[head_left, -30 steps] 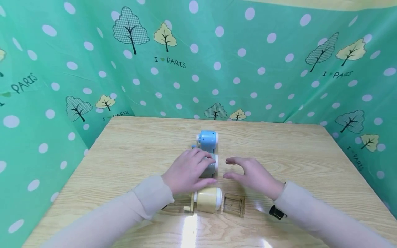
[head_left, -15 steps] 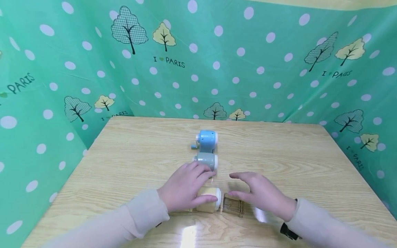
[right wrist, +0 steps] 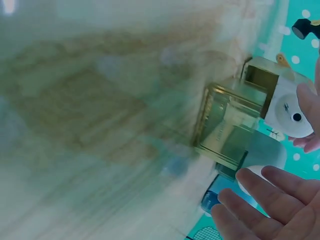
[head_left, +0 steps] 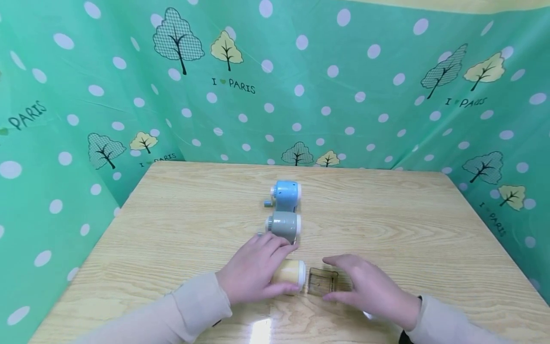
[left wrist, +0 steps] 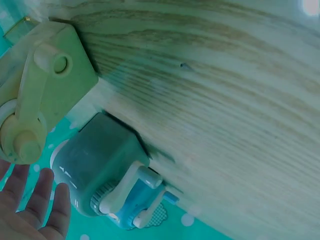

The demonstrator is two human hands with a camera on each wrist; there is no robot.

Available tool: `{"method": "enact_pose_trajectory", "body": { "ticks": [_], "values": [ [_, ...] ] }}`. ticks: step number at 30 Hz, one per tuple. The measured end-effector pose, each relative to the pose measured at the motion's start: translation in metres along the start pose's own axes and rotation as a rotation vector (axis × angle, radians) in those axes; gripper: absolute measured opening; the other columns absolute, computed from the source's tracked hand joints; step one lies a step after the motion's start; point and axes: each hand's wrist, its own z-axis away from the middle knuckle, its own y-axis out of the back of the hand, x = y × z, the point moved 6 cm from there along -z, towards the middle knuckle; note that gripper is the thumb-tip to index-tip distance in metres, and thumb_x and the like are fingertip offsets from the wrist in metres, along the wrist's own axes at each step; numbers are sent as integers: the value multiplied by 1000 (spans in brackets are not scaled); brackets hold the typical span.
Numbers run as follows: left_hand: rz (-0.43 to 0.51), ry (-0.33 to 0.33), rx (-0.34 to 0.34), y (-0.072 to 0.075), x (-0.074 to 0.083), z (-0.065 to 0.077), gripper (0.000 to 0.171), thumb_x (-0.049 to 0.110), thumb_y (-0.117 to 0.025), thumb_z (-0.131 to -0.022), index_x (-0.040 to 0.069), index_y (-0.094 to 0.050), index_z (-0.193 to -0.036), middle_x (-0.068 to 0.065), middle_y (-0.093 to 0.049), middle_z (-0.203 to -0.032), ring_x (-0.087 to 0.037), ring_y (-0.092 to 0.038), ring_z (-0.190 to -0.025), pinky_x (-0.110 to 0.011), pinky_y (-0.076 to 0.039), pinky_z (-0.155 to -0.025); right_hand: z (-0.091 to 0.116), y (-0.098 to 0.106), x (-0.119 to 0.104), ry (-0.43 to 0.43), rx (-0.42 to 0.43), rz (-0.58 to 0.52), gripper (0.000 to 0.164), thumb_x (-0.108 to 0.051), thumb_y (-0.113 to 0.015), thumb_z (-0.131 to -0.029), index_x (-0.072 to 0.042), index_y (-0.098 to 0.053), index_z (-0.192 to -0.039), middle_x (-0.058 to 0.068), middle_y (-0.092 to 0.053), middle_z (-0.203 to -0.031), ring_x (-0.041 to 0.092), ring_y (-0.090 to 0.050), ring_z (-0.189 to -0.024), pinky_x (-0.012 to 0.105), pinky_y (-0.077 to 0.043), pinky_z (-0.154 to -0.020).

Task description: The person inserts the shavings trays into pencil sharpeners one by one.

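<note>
A cream-yellow crank pencil sharpener (head_left: pixel 289 271) stands near the front middle of the table. My left hand (head_left: pixel 253 274) reaches over its crank side, thumb in front and fingers behind; in the left wrist view those fingers are extended beside the sharpener's crank (left wrist: pixel 32 87). Just right of the sharpener lies its clear brown shavings drawer (head_left: pixel 320 283), apart from the body. The right wrist view shows the open slot (right wrist: pixel 261 82) in the body. Around the drawer's right side my right hand (head_left: pixel 371 291) hovers with thumb and fingers spread, holding nothing.
Behind stands a grey crank sharpener (head_left: pixel 285 223), and behind that a blue one (head_left: pixel 288 193), in a line with the yellow one. A green dotted curtain (head_left: pixel 275 95) hangs round the wooden table (head_left: pixel 386 210).
Both hands have come back toward the table's front: the left from the grey sharpener to the yellow one, the right from beside the grey one to the drawer. The sharpeners have not moved.
</note>
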Motion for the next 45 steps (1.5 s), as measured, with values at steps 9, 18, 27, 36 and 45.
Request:
{"method": "enact_pose_trajectory", "body": {
  "ticks": [9,18,27,36,45],
  "values": [
    [9,-3,22,-4,1,4,84,70,-46,-88,6,-59,-139,-6,-64,-128,-21,-57,-115,-38,-49,-99,9,-11,9,-23,22,18,81,-62,-70,-74,-2,-66,-128,14,-70,-125,32,-66,-113,52,-54,-95],
    [15,3,22,-7,0,4,86,71,-44,-88,3,-60,-138,-8,-64,-127,-21,-57,-113,-38,-50,-98,11,-16,13,-24,39,25,78,-63,-68,-75,-1,-70,-122,13,-72,-118,30,-68,-108,50,-55,-93],
    [31,9,17,-10,0,3,85,67,-59,-83,2,-59,-138,-8,-63,-126,-21,-57,-113,-37,-50,-98,12,-17,14,15,61,35,72,-61,-65,-78,-1,-72,-117,11,-74,-113,27,-68,-104,47,-57,-89],
    [64,6,-13,-14,2,-1,86,65,-58,-84,0,-57,-140,-10,-63,-126,-22,-59,-113,-38,-51,-99,11,-17,16,-5,38,18,73,-63,-64,-77,-2,-72,-116,10,-74,-112,28,-68,-102,48,-58,-87],
    [149,17,-72,-20,4,-4,83,58,-64,-85,-1,-53,-142,-11,-63,-129,-22,-60,-114,-36,-50,-101,10,-17,16,-29,19,23,72,-63,-65,-76,-4,-73,-116,7,-74,-110,25,-68,-100,46,-59,-85]
  ]
}}
